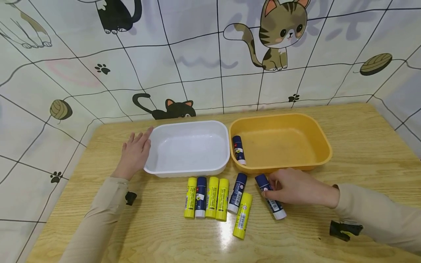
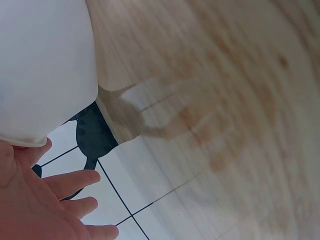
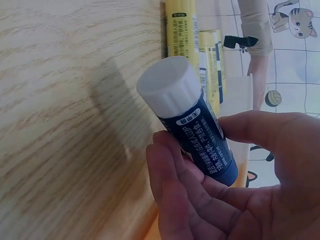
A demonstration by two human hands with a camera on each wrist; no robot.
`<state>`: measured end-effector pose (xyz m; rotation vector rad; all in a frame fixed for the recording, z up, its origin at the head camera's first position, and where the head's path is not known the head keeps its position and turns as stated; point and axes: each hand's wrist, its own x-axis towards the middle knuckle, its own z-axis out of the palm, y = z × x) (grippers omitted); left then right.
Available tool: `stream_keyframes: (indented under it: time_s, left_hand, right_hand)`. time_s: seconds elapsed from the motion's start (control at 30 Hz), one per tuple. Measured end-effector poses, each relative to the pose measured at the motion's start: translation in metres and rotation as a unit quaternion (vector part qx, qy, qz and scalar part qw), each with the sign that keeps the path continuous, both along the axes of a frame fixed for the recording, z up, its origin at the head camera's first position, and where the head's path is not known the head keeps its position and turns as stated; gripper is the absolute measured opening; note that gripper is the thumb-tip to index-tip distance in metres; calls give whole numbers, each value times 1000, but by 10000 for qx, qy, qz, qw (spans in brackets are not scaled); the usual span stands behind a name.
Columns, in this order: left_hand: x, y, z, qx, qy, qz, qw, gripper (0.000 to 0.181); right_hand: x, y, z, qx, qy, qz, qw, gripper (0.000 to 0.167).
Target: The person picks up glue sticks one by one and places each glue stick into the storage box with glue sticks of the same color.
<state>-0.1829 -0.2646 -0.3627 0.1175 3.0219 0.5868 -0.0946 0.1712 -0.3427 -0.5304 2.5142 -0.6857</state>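
My right hand (image 1: 289, 187) pinches a navy glue stick with a white end (image 1: 271, 197) between thumb and fingers, just in front of the yellow tray (image 1: 283, 170). In the right wrist view that glue stick (image 3: 200, 135) is tilted, its white end toward the camera. My left hand (image 1: 135, 153) rests at the left rim of the white tray (image 1: 187, 172), fingers extended; the left wrist view shows the spread fingers (image 2: 75, 185) beside the tray wall (image 2: 45, 65). Another navy glue stick (image 1: 239, 149) lies inside the yellow tray at its left end.
In front of the white tray lie several yellow glue sticks (image 1: 212, 197) and a navy one (image 1: 201, 197) in a row. To their right are another navy glue stick (image 1: 237, 193) and a yellow one (image 1: 243, 216). A cat-patterned cloth (image 1: 197, 73) stands behind the wooden table (image 1: 158, 226).
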Motion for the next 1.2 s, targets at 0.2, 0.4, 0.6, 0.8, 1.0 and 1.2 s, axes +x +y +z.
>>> stream_keyframes:
  time_s: [0.2, 0.4, 0.6, 0.8, 1.0, 1.2]
  left_hand:
    - [0, 1, 1, 21, -11, 17, 10000, 51]
    - [0, 0, 0, 31, 41, 6, 10000, 51]
    - [0, -1, -1, 28, 22, 21, 10000, 51]
    - [0, 0, -1, 20, -6, -1, 10000, 51]
    - [-1, 0, -2, 20, -24, -13, 10000, 52]
    - [0, -2, -3, 58, 28, -33, 10000, 51]
  right_hand:
    - [0, -1, 10, -54, 108, 95, 9999, 29]
    - [-6, -3, 22, -94, 330, 184, 9992, 30]
    - [-10, -5, 33, 20, 399, 161, 9991, 30]
    - [-13, -5, 40, 64, 430, 120, 9990, 31]
    - [-18, -5, 46, 61, 438, 86, 9990, 29]
    - [-27, -4, 55, -12, 229, 97, 9997, 28]
